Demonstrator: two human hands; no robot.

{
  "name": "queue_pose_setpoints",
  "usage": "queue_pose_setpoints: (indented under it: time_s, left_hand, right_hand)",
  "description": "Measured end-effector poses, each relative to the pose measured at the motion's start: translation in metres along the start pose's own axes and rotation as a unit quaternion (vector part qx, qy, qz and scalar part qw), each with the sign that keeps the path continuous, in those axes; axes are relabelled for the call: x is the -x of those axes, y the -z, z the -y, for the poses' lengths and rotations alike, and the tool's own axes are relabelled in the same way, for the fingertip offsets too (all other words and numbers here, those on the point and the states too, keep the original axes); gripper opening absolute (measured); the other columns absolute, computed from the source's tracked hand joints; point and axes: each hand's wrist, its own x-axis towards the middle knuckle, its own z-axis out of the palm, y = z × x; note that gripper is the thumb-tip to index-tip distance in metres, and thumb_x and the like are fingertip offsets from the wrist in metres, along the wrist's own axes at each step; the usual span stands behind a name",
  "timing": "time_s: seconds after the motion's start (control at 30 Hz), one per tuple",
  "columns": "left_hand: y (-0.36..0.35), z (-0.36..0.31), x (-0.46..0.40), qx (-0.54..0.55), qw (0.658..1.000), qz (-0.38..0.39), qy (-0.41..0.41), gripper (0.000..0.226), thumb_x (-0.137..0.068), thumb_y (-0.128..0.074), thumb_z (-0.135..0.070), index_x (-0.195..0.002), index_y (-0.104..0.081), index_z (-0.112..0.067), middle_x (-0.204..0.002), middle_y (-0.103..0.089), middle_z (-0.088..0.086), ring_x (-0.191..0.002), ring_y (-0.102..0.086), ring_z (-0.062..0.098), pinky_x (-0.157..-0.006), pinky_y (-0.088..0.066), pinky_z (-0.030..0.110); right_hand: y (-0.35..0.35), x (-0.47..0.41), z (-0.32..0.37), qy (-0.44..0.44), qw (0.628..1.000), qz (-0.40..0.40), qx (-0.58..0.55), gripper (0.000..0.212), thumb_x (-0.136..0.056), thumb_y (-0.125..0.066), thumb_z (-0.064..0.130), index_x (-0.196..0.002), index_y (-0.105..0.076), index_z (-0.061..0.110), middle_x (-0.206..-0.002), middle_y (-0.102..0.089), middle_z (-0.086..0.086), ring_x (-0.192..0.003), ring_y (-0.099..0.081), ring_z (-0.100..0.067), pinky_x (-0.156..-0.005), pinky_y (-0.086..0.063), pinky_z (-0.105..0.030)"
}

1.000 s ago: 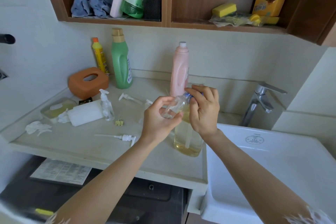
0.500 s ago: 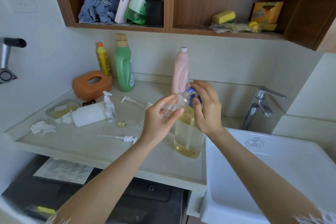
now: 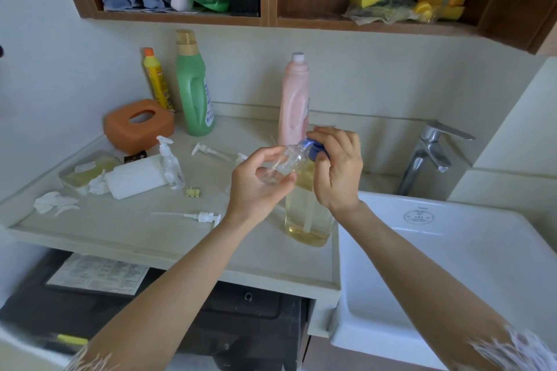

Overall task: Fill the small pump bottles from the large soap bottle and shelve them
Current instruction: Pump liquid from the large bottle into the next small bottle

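Left hand: my left hand wraps a small clear bottle, tipped so its mouth points toward the right hand; I judge the tilt is there to bring mouth and spout together.
Right hand: my right hand closes round the blue cap at the top of the large soap bottle; whether it is twisting or pressing, I cannot tell.
Small bottle contents: it looks empty or nearly so, so I judge the filling has barely begun.
Large soap bottle: it stands upright near the counter's right edge, just beside the sink, holding yellow liquid; I judge that spot keeps drips close to the basin.
Loose pumps: one pump head lies near the front edge, another pump head toward the back, both flat with their tubes out, presumably taken off so that bottles can be filled.
Other pump bottle: a second small pump bottle stands capped toward the left, touching a white block.
Back edge: a pink bottle, a green bottle and a yellow bottle stand along the wall, clear of my work.
Shelf: the wooden shelf overhead has bare room in its right compartment; nothing filled stands there yet.
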Motion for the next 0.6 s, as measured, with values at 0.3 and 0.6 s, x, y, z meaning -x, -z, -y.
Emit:
queue_pose_setpoints:
  time_s: [0.3, 0.6]
  left_hand:
    - [0.007, -0.011, -0.001, 0.018, 0.999, 0.021, -0.030, 0.050, -0.076, -0.079, -0.003, -0.122, -0.062, -0.009, -0.115, -0.068, 0.008, -0.078, -0.069, 0.011, -0.074, -0.054, 0.022]
    - [0.002, -0.007, 0.005, 0.026, 0.998, 0.010, -0.062, 0.051, -0.076, -0.079, -0.013, -0.122, -0.059, -0.024, -0.110, -0.070, -0.003, -0.079, -0.067, 0.006, -0.077, -0.052, 0.020]
  right_hand:
    - [0.022, -0.025, 0.012, 0.000, 0.998, 0.052, -0.032, 0.040, -0.088, -0.031, 0.014, -0.099, -0.068, 0.002, -0.101, -0.067, -0.003, -0.097, -0.058, -0.025, -0.090, -0.037, -0.018]
    - [0.008, -0.010, 0.000, 0.045, 0.997, 0.029, -0.053, 0.054, -0.100, -0.028, 0.032, -0.106, -0.063, -0.010, -0.113, -0.061, -0.019, -0.113, -0.052, -0.027, -0.103, -0.036, -0.032]
